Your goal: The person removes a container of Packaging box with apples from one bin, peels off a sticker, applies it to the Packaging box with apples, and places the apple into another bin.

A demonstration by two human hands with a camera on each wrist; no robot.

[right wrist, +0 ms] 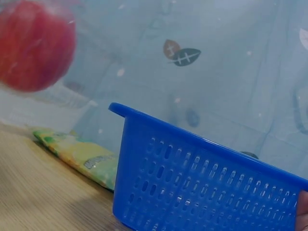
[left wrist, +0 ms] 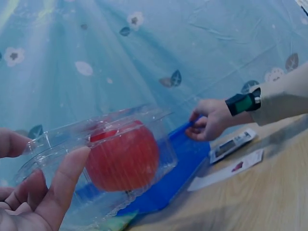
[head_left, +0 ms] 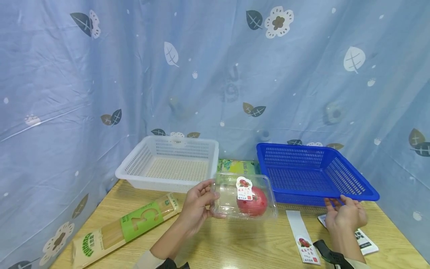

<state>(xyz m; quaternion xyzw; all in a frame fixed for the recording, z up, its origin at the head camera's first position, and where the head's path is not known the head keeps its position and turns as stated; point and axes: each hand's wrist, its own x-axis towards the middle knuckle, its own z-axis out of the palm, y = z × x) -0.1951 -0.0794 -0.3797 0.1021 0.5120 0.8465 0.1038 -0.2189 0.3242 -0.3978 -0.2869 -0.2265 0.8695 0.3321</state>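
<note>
My left hand holds a clear plastic clamshell box by its left end, up in front of the two baskets. Inside, toward the right end, lies a red round fruit, and the lid bears a white sticker with a red fruit print. In the left wrist view, thumb and fingers pinch the box edge beside the fruit. My right hand grips the front rim of a blue slotted basket, near its right corner. Only its fingertips show in the right wrist view, at the basket's edge.
A white slotted basket stands at the back left. Before it lies a long pasta packet. A green-yellow packet lies between the baskets. Near my right arm are a sticker strip and a white packet. A curtain hangs behind.
</note>
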